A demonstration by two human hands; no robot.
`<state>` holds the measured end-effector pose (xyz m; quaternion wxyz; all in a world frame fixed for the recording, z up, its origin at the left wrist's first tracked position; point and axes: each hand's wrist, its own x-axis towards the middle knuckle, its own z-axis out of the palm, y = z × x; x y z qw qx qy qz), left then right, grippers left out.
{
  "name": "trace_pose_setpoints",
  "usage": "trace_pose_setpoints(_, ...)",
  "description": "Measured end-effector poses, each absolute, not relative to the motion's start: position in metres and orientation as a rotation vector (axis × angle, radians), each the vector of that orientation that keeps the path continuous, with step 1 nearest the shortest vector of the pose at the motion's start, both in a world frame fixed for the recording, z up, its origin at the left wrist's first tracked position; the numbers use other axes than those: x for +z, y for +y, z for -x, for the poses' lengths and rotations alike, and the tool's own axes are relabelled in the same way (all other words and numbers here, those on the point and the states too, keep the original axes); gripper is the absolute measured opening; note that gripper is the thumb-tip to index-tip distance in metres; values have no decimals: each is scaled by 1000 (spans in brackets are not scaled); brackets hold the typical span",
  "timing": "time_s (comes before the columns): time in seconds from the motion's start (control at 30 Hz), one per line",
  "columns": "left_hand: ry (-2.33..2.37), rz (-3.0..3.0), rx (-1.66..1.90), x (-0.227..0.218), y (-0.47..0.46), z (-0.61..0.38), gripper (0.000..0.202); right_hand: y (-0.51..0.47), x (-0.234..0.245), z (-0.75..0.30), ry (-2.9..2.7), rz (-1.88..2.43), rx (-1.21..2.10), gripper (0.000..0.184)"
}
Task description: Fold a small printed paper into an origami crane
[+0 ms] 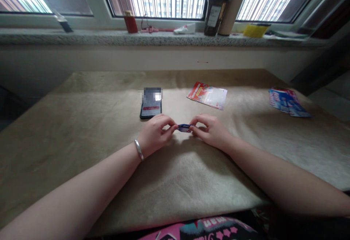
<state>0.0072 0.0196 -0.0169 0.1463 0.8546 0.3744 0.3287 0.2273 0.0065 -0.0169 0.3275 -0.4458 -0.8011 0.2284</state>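
Note:
A small blue packet (184, 127) is pinched between both my hands above the middle of a beige cloth-covered table (82, 130). My left hand (154, 134), with a silver bracelet on its wrist, grips the packet's left end with closed fingers. My right hand (210, 130) grips its right end the same way. Just beyond my left hand a black phone (151, 103) lies flat with its screen lit.
A red and white wrapper (207, 95) lies past my right hand. A blue wrapper (287, 102) lies near the table's right edge. The stone window sill (82, 37) behind holds a red container (130, 22), a dark jar (214, 15) and a yellow object (255, 30).

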Motion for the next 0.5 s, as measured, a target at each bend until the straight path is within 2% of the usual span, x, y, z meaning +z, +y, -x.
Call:
trace_pose_setpoints(0.2,1078,-2519,991,-19,18,-9,21,8,-19,-227,-1996,1177,741,7)
trace_pose_setpoints(0.5,1098,-2253,1014,-18,18,-8,18,12,-28,-227,-1798,1133,952,13)
